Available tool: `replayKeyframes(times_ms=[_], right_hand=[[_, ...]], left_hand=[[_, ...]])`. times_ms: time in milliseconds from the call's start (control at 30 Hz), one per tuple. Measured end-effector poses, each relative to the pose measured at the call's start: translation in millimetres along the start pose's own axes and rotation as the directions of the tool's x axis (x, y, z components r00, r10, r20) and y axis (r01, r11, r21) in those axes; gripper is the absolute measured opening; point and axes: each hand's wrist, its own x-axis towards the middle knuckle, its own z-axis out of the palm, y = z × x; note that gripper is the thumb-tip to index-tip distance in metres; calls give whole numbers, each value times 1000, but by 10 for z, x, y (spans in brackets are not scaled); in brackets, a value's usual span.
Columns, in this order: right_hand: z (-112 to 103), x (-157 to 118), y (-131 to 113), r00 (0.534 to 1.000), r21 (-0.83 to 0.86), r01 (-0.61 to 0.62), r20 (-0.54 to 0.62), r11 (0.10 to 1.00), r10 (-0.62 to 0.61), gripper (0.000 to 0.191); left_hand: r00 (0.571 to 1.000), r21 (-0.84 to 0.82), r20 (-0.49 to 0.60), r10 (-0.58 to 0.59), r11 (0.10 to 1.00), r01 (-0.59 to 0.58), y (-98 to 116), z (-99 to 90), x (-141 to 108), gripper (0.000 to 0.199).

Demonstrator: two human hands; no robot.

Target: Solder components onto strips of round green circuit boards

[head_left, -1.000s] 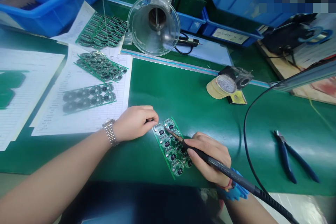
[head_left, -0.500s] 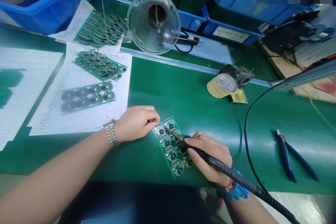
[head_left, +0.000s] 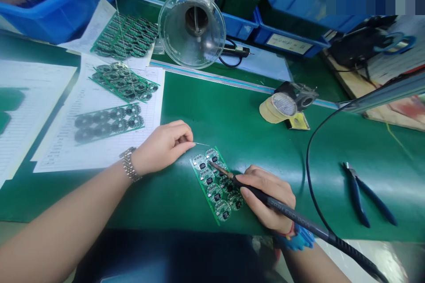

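A green circuit board panel (head_left: 212, 185) with round sections and black components lies on the green mat in front of me. My right hand (head_left: 268, 196) is closed around the dark handle of a soldering iron (head_left: 282, 212), whose tip rests at or just over the upper part of the panel. Pinched between the thumb and forefinger of my left hand (head_left: 166, 147) is a thin solder wire (head_left: 202, 144). Its free end points right, above the panel's top edge and apart from the iron's tip.
A clear fume extraction funnel (head_left: 191, 53) hangs beyond the panel. To the right are a yellowish tip-cleaner cup (head_left: 278, 108) and cutting pliers (head_left: 357, 194). More board panels (head_left: 124, 82) lie on papers at the left. Blue bins (head_left: 288, 44) line the back.
My left hand has drawn back up and to the left from the panel, so more of the solder wire shows. The soldering iron stays at nearly the same spot on the panel.
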Motion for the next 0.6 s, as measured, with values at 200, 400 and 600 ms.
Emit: replayKeyframes(times_ms=[200, 400, 600], right_hand=[[-17, -11, 13, 1000, 40, -6, -9, 999, 7, 22], [-22, -28, 19, 1000, 51, -16, 6, 999, 16, 22], [-16, -16, 11, 1000, 27, -24, 17, 999, 24, 21]], left_hand=[[999, 121, 3, 40, 992, -40, -3, 21, -45, 15], [995, 126, 95, 41, 991, -52, 5, 55, -44, 16], [993, 133, 111, 36, 990, -51, 1, 54, -42, 16]])
